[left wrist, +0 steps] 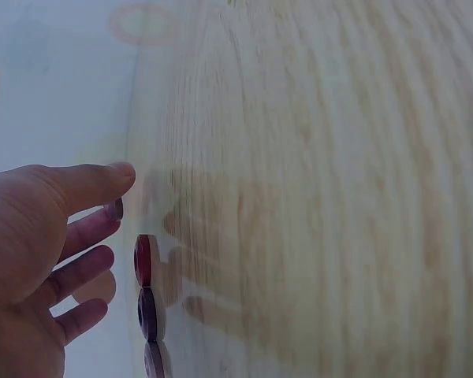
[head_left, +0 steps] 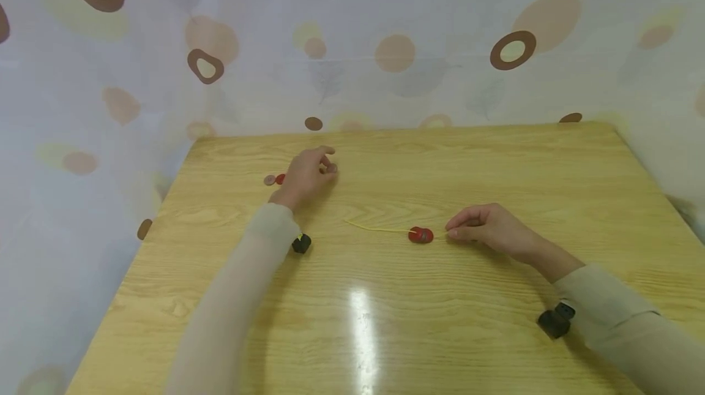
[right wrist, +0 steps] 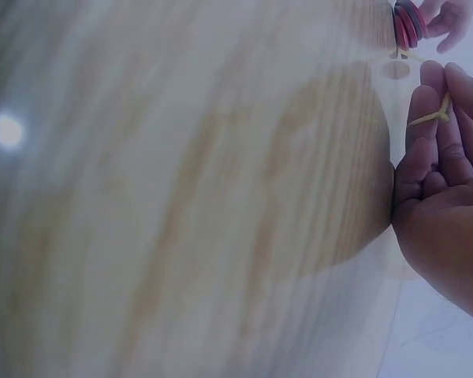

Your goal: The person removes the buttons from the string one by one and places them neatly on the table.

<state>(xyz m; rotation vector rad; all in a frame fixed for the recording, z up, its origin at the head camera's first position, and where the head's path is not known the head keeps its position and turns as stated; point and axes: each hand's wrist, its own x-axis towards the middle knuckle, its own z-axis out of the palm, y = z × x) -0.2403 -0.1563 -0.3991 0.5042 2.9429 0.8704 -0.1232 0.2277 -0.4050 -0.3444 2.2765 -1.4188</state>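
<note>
As we judge it, the likeliest trouble lies with the yellow cord (head_left: 380, 229): if our right hand (head_left: 498, 233) lifts or tugs it steeply, the threaded discs (head_left: 421, 235) could slide off its free end, since we see no stop there, whereas a knot (right wrist: 443, 116) shows near the gripped end. We might also lose the dark disc (left wrist: 118, 209), as our left hand (head_left: 305, 176) seems to pinch it only by its rim between the fingertips, and a drawn-back left sleeve (head_left: 231, 297) could brush the loose discs (left wrist: 147, 313) lined up near the far left corner of the table (head_left: 468, 309). Our right thumb and fingers are closed together on the cord; the threaded discs sit bunched just beside those fingertips, on the side toward the table's left edge, with a short bit of cord between. From there the cord runs on toward the left edge, its loose tip lying on the tabletop, apart from our left hand.
</note>
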